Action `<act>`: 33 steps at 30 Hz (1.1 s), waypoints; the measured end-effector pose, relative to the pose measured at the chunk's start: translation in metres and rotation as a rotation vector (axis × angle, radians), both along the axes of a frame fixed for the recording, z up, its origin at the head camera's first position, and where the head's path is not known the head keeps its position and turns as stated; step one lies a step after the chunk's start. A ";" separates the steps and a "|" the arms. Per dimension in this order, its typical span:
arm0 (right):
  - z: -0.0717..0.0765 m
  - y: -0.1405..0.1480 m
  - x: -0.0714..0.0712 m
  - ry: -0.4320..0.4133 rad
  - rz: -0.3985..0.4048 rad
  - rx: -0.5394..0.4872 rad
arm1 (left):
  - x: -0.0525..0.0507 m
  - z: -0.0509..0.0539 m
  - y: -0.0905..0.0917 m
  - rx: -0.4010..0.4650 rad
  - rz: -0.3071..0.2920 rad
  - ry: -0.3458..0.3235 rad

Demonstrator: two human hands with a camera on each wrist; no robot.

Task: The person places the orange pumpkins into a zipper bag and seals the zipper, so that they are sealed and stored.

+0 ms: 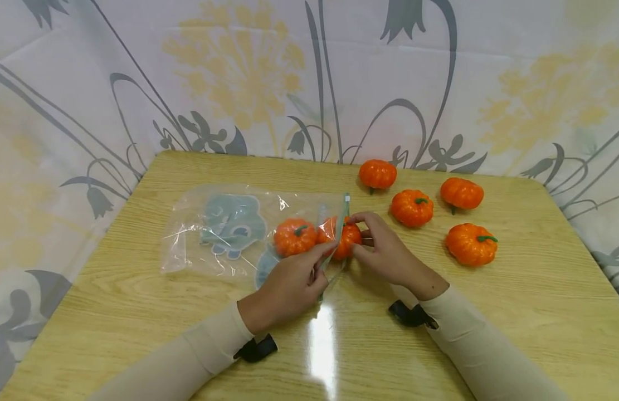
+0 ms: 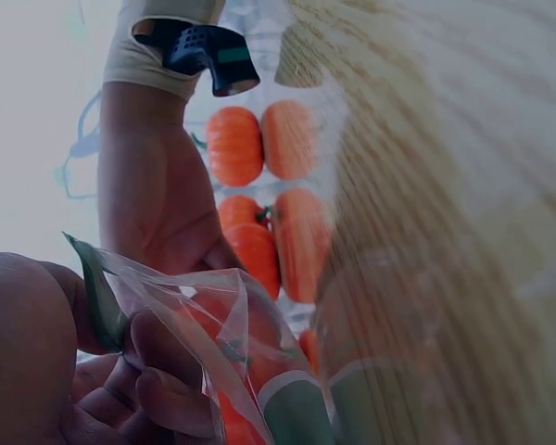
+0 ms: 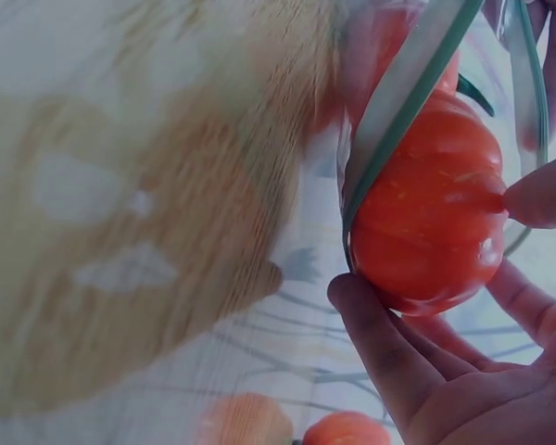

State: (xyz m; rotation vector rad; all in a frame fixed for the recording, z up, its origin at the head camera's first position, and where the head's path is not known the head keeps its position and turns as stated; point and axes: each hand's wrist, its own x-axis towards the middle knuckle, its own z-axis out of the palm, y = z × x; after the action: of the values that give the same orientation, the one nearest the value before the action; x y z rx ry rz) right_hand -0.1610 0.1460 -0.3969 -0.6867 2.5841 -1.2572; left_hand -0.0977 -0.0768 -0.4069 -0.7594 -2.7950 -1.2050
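A clear zip bag (image 1: 224, 223) with a blue-green cartoon print and a green zip edge lies flat, its mouth facing right. Inside it sits one orange toy pumpkin (image 1: 295, 236). A second pumpkin (image 3: 435, 204) is partly within the mouth, its outer side still showing bare. My right hand (image 1: 386, 250) grips that pumpkin, thumb and fingers on opposite sides. With thumb and fingers my left hand (image 1: 291, 287) pinches the near lip of the bag, and the mouth gapes around the pumpkin.
To the right of the bag stand several more pumpkins, among them one at the back (image 1: 378, 174) and one nearest the front (image 1: 471, 245). The wooden table (image 1: 139, 334) meets a flowered cloth backdrop (image 1: 269, 83) at its far edge.
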 end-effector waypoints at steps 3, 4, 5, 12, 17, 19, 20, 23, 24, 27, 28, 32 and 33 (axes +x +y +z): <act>0.000 0.000 -0.001 -0.015 0.003 -0.017 | 0.000 0.001 0.000 -0.003 0.001 -0.005; 0.000 0.000 -0.001 -0.021 0.006 -0.022 | 0.000 0.001 0.000 -0.004 0.001 -0.012; 0.000 0.000 -0.001 -0.029 0.009 -0.026 | 0.001 0.001 0.000 -0.003 0.001 -0.022; -0.002 0.000 -0.003 -0.018 0.006 0.001 | 0.001 0.002 0.000 -0.001 -0.008 -0.038; -0.004 -0.001 -0.006 -0.001 0.006 0.007 | 0.001 0.001 -0.001 0.002 -0.011 -0.038; -0.005 -0.001 -0.006 -0.009 0.001 -0.015 | 0.002 0.001 -0.002 0.005 -0.011 -0.047; -0.005 0.000 -0.005 -0.016 -0.001 -0.028 | 0.003 0.001 -0.002 0.005 -0.012 -0.051; -0.006 0.001 -0.005 -0.042 -0.017 -0.062 | 0.004 0.000 -0.001 0.004 -0.017 -0.057; -0.007 0.002 -0.005 -0.049 -0.024 -0.068 | 0.004 0.000 -0.001 0.004 -0.020 -0.057; -0.007 0.003 -0.006 -0.051 -0.041 -0.083 | 0.003 0.002 0.000 0.006 -0.026 -0.048; -0.008 0.003 -0.007 -0.049 -0.044 -0.087 | 0.002 0.002 0.000 0.007 -0.029 -0.045; -0.010 0.005 -0.007 -0.048 -0.036 -0.097 | 0.001 0.002 0.001 0.004 -0.039 -0.048; -0.010 0.005 -0.007 -0.050 -0.033 -0.096 | 0.001 0.002 0.001 0.000 -0.042 -0.052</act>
State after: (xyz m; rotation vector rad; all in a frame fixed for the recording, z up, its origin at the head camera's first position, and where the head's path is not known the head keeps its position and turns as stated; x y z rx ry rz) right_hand -0.1682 0.1509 -0.4071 -0.6237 2.5181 -1.3984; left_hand -0.0963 -0.0758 -0.4051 -0.8021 -2.8339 -1.2488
